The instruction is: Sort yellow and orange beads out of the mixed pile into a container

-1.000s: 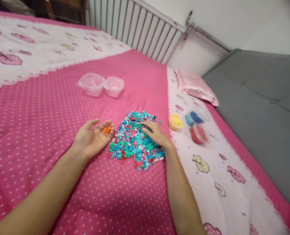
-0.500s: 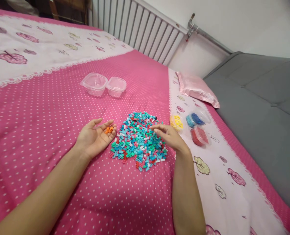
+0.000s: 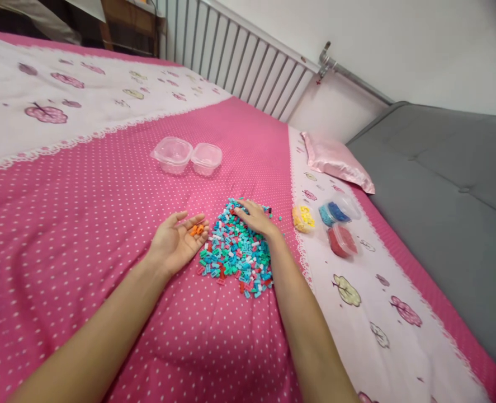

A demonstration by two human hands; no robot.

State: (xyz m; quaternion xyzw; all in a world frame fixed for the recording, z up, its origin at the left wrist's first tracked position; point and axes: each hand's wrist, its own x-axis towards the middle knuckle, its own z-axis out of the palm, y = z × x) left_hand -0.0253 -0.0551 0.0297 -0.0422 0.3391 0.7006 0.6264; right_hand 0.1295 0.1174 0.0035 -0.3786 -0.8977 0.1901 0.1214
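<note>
A pile of small plastic bricks (image 3: 233, 252), mostly teal, blue, white and red, lies on the pink dotted bedspread (image 3: 84, 224). My left hand (image 3: 179, 242) rests palm up just left of the pile, fingers loosely cupped, with a few orange bricks (image 3: 196, 229) lying on its fingers. My right hand (image 3: 254, 217) lies palm down on the far edge of the pile, fingers stretched onto the bricks. Whether it pinches a brick is hidden.
Two empty clear tubs (image 3: 187, 157) stand farther back. Right of the pile sit tubs of yellow bricks (image 3: 303, 218), blue bricks (image 3: 332, 212) and red bricks (image 3: 342, 241). A pink pillow (image 3: 335, 159), a grey sofa (image 3: 449, 184) and a radiator (image 3: 239, 61) border the bed.
My right hand rose off the pile toward the tubs, then came back down on the pile's far edge. The left hand stays cupped with the orange bricks. The view shifted slightly.
</note>
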